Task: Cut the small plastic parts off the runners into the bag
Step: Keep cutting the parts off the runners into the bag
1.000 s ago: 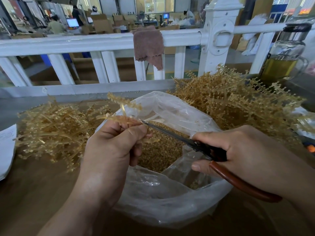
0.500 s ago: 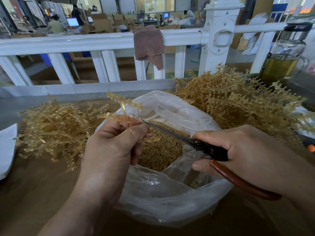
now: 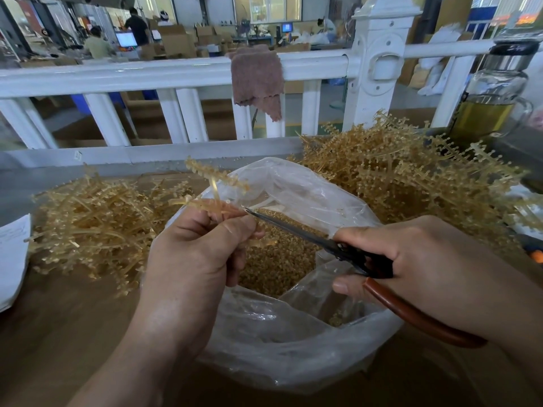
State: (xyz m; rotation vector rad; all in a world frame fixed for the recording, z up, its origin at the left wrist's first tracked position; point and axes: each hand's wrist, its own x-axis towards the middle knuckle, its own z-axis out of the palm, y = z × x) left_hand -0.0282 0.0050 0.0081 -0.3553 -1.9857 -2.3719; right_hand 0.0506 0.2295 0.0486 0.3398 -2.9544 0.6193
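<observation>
Gaping plastic bag [image 3: 293, 342] holds cut amber parts [image 3: 276, 259] | left hand [image 3: 194, 259] pinches runner [image 3: 216, 183] | right hand [image 3: 426, 259] grips scissors [image 3: 296, 230] | bottle [image 3: 493, 92]: yellow liquid

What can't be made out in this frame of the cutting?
Head view, where the scissors tip meets the runner: too small, partly covered by the left hand; cut or not is unclear.
Scissors' upper handle: hidden inside the right hand.
Bag fill depth: hidden by its own folded plastic.
Paper: cut off by the left edge, print too small.
Bottle: cut by the right edge.
</observation>
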